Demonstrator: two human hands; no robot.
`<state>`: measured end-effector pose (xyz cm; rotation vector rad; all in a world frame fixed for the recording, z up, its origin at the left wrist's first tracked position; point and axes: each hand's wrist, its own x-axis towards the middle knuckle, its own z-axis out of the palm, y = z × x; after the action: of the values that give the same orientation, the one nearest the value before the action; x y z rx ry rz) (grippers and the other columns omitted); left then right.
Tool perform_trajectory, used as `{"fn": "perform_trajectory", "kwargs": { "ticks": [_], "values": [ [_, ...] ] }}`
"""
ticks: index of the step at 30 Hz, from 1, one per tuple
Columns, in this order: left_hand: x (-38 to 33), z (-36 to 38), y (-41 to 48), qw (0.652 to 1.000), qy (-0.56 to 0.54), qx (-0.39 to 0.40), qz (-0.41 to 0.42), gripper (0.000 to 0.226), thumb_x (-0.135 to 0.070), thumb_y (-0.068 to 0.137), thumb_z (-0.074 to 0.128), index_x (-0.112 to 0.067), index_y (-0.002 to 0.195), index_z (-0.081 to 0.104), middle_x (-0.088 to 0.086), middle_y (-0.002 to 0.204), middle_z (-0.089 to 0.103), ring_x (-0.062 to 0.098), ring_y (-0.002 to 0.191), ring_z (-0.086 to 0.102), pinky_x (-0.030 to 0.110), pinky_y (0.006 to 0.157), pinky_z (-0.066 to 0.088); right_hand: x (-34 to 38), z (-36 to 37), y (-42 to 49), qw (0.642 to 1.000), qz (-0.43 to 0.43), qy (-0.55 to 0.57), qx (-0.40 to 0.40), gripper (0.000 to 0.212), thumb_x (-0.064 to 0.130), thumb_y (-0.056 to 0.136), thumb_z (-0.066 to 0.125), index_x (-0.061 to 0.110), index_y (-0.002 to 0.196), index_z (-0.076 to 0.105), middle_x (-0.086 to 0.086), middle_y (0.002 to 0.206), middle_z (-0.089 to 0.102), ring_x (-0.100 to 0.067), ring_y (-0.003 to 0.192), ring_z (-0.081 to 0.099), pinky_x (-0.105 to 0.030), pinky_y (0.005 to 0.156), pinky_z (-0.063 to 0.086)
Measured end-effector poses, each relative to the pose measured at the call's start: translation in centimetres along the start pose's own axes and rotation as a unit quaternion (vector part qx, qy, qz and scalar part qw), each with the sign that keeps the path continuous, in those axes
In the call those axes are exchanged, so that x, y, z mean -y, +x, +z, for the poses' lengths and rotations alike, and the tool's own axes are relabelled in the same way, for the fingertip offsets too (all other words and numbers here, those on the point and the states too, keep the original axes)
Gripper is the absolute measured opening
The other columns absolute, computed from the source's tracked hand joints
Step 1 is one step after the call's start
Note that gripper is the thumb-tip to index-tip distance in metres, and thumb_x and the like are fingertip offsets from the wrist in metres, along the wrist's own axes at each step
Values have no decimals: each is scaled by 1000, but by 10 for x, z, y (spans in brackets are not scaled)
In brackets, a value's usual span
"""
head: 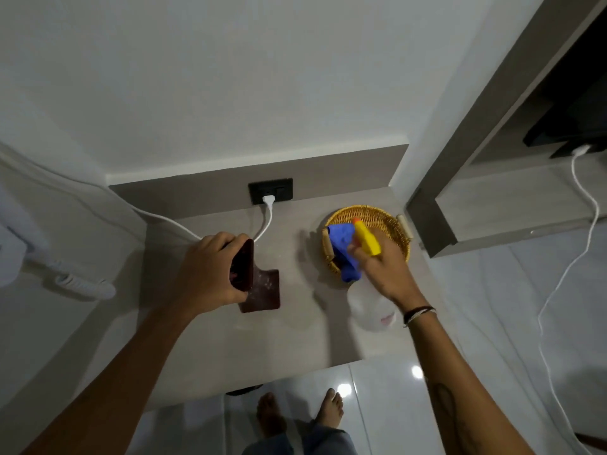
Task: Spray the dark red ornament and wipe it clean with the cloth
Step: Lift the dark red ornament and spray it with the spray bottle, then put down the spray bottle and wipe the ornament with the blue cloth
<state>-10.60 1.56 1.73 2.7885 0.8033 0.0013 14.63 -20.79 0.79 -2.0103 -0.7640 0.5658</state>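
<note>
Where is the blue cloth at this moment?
In the head view the blue cloth is right of centre, draped over the left rim of the wicker basket, beside the yellow spray head held by the right hand.

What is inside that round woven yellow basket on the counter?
The round woven yellow basket holds part of a crumpled blue cloth, which spills over its near rim. The right hand, gripping a yellow-topped clear spray bottle, covers the rest of the basket's inside.
</note>
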Motion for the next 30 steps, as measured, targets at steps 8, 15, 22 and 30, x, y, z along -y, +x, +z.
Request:
{"fn": "perform_trajectory", "kwargs": {
  "ticks": [8,15,22,30],
  "values": [
    [-25,10,9,998,-14,0,-60,111,-57,52,88,-29,151,46,-4,134,52,26,125,50,47,108,42,-47,-49,92,989,-11,-31,-146,32,39,98,75,15,118,69,8,96,70,-12,89,66,-33,83,53],
    [-40,14,14,997,4,11,-72,111,-56,56,89,-28,153,42,-1,141,51,28,134,48,50,115,39,-91,-29,120,990,-16,-6,-138,44,39,96,75,20,135,64,10,114,69,5,96,66,-19,85,50],
    [-50,12,20,996,22,9,-81,111,-56,57,93,-22,152,47,5,143,56,33,134,53,53,115,40,-110,-35,106,993,-8,37,-112,79,48,83,86,29,151,50,11,137,70,-9,121,69,-28,98,57],
    [-54,11,17,996,2,7,-89,109,-54,60,94,-20,153,47,6,143,55,33,135,51,51,116,41,-131,11,-6,962,-55,-94,-249,43,60,101,55,26,127,56,8,117,59,-9,106,55,-45,88,56]
  ]
}}
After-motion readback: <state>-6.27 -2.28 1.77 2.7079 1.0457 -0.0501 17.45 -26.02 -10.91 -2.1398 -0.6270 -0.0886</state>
